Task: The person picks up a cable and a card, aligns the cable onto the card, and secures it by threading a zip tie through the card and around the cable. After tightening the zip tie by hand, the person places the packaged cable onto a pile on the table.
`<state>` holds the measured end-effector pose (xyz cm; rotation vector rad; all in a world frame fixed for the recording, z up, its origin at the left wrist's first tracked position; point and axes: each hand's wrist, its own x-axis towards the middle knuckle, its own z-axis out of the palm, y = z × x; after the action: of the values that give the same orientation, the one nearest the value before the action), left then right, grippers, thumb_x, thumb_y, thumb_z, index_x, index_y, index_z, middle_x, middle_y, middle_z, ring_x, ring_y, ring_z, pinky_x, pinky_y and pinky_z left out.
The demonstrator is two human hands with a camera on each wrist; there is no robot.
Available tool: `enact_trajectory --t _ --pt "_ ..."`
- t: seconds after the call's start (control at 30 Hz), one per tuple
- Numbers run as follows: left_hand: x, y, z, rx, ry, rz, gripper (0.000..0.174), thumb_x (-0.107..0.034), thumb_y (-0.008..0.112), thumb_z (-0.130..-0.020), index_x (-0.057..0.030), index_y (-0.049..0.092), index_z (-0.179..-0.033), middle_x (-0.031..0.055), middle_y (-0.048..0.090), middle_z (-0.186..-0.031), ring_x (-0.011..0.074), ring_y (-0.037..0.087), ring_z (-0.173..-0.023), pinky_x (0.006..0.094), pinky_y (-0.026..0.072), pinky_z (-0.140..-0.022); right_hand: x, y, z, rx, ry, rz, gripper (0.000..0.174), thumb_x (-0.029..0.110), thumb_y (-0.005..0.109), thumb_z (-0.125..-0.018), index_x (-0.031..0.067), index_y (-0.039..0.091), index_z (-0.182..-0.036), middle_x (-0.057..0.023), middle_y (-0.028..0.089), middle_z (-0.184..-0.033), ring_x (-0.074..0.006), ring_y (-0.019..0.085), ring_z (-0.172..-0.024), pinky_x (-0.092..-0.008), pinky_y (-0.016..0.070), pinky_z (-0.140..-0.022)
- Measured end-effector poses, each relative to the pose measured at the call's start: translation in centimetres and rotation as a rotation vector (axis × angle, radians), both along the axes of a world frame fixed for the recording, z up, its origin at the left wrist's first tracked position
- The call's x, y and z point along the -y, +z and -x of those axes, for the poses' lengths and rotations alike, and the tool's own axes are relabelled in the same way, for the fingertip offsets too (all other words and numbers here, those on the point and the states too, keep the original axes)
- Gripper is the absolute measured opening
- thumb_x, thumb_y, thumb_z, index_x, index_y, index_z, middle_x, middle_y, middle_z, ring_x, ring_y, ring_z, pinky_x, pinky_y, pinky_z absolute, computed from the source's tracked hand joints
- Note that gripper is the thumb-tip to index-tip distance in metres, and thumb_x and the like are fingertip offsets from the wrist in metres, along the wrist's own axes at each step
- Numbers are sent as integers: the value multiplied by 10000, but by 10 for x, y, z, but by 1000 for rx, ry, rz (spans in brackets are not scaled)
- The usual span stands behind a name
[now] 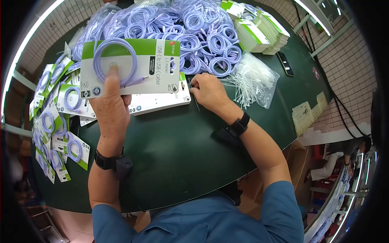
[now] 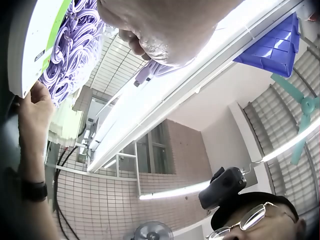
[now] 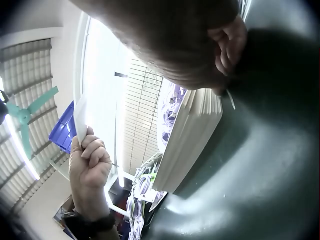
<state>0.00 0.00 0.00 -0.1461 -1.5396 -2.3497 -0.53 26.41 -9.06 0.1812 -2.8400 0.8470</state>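
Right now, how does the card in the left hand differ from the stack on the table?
The card is single, the stack many. The card is raised in the left hand; the stack lies flat on the table. The card carries a coiled cable; the stack's visible part shows none. Both are white printed card.

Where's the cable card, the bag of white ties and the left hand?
cable card (image 1: 158, 60), head view, white printed panel
bag of white ties (image 1: 253, 79), head view, bag's middle
left hand (image 1: 110, 107), head view, its back

The scene is brightly lit from overhead tubes; edges are bent by fisheye, and wrist views are glare-washed and blurred.
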Motion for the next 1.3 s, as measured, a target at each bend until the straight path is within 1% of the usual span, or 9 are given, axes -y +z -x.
enact_trajectory --t 0.1,0.23,0.37,0.53,0.63,0.93,1.07,1.2,1.3 --pt "4 3 -2 -19 -39 32 165 -155 711 -985 -64 610 -1079 0 590 -780 50 465 -484 225 325 -387 2 -4 -5 -51 -50 -188 126 95 704 -849 1 754 -916 -242 727 -923 -434 702 -925 -506 561 -861" --pt "-1 -1 -2 -13 -19 20 151 -154 710 -986 -66 613 -1062 -4 588 -777 46 459 -484 223 318 -390 -26 8 -23 17 -71 -360 144 101 685 -859 -25 739 -903 -264 719 -894 -451 699 -900 -527 560 -842" --pt "-11 -7 -6 35 -38 27 151 -160 705 -991 -66 616 -1069 -3 598 -789 43 459 -490 222 316 -391 -31 7 -24 59 -6 -380 171 120 679 -875 -46 715 -862 -282 712 -871 -460 701 -887 -536 562 -831" --pt "-17 -16 -9 67 -49 63 165 -165 691 -998 -66 612 -1104 0 610 -810 37 459 -498 221 309 -385 -18 11 -15 64 -12 -279 185 128 678 -882 -48 691 -827 -296 708 -848 -464 704 -885 -539 566 -828" --pt "-16 -19 -8 90 -48 101 188 -165 676 -1004 -61 603 -1142 7 621 -829 34 468 -505 219 303 -378 -13 14 -20 151 31 -288 170 134 668 -899 -36 664 -884 -291 705 -887 -457 701 -890 -544 566 -807" --pt "-20 -24 -10 111 -67 92 216 -154 670 -1002 -37 593 -1167 22 630 -834 41 487 -506 222 328 -366 -15 7 -45 71 12 -276 162 133 663 -927 -7 604 -981 -240 683 -967 -431 695 -897 -515 562 -792" --pt "-25 -19 -14 153 -53 99 227 -153 671 -1002 -30 591 -1175 29 631 -833 53 497 -506 228 341 -366 -26 11 -49 -158 20 -73 203 154 721 -914 -4 626 -1001 -201 684 -936 -400 690 -868 -482 557 -780" --pt "-26 -22 -13 162 -63 94 230 -149 671 -1003 -27 589 -1180 30 626 -829 61 498 -504 228 351 -374 -34 17 -48 -98 121 -48 268 205 784 -888 20 658 -1035 -160 678 -931 -365 677 -851 -460 545 -758" --pt "-21 -29 -11 124 -66 112 228 -149 668 -1004 -29 587 -1179 25 618 -823 60 496 -506 224 355 -381 -33 18 -43 294 121 40 316 272 814 -875 47 682 -1053 -141 672 -942 -352 672 -856 -449 540 -758"
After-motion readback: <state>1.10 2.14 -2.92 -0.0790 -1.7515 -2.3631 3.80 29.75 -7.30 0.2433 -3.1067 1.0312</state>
